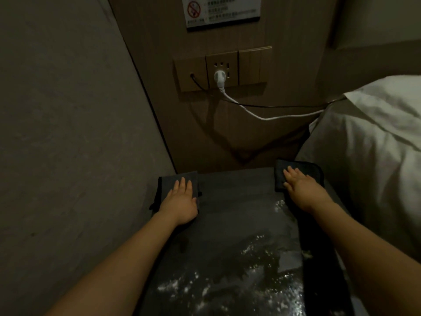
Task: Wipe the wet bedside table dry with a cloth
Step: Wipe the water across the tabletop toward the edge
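Head view is showing us our two bare forearms reaching out over a dark bedside counter (232, 201) that is sitting between a grey wall (68, 133) on the left and a bed with white bedding (369, 144) on the right. Our left hand (180, 201) is lying flat, fingers spread slightly, pressing down on a dark cloth (177, 179) at the far left corner of the counter. Our right hand (303, 188) is lying flat too, fingers extended and close together, pressing on a second dark cloth (298, 169) at the far right corner, just beside the bedding. Neither hand is pinching anything; both palms are resting on fabric. Water (250, 270) is glistening in patches across the near and middle part of the counter, while the strip between the two cloths is looking duller. On the wooden panel behind, a white plug (219, 78) is sitting in a socket plate (222, 69), its cable trailing right toward the bed, and a no-smoking notice (222, 11) is hanging above.
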A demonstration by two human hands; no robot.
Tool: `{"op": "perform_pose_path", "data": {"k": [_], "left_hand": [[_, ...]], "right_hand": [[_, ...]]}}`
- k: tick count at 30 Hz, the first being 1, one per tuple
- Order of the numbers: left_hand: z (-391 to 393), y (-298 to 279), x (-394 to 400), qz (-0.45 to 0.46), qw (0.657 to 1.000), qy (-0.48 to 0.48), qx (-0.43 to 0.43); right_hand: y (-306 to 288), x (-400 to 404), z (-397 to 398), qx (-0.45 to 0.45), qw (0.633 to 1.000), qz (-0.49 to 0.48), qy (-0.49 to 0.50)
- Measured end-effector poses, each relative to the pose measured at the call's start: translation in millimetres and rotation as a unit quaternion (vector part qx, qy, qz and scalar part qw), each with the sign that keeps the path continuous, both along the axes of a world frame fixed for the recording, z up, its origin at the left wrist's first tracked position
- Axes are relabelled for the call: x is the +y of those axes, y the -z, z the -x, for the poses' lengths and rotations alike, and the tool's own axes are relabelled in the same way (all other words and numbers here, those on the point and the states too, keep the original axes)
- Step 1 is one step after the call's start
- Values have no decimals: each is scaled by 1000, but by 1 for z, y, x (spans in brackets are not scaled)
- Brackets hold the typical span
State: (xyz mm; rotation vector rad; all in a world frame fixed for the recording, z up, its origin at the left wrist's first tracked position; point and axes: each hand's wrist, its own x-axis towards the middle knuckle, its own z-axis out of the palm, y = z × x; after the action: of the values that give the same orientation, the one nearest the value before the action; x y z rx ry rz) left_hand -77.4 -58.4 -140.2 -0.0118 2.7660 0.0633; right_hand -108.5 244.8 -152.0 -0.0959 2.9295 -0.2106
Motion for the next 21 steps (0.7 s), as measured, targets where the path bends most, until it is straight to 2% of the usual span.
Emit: {"op": "perform_pose_path", "data": {"k": [5, 7, 9, 11, 14, 17, 21], "left_hand": [[-11, -7, 24, -11, 997, 22, 73], [-15, -11, 56, -60, 988, 93, 108], [-12, -13, 98, -101, 972, 175, 119], [-4, -16, 142, -125, 959, 234, 101], [8, -18, 200, -142, 950, 274, 52], [18, -17, 229, -171, 956, 238, 16], [27, -10, 231, -155, 959, 237, -1]], "right_hand": [[0, 5, -11, 1, 1000, 4, 11], [-3, 7, -11, -23, 999, 32, 14], [-14, 14, -9, -42, 991, 126, 33], [-19, 26, -10, -7, 981, 186, 47], [-15, 37, -21, 19, 986, 161, 28], [-6, 36, -27, 10, 988, 153, 5], [2, 35, -29, 30, 994, 105, -11]]}}
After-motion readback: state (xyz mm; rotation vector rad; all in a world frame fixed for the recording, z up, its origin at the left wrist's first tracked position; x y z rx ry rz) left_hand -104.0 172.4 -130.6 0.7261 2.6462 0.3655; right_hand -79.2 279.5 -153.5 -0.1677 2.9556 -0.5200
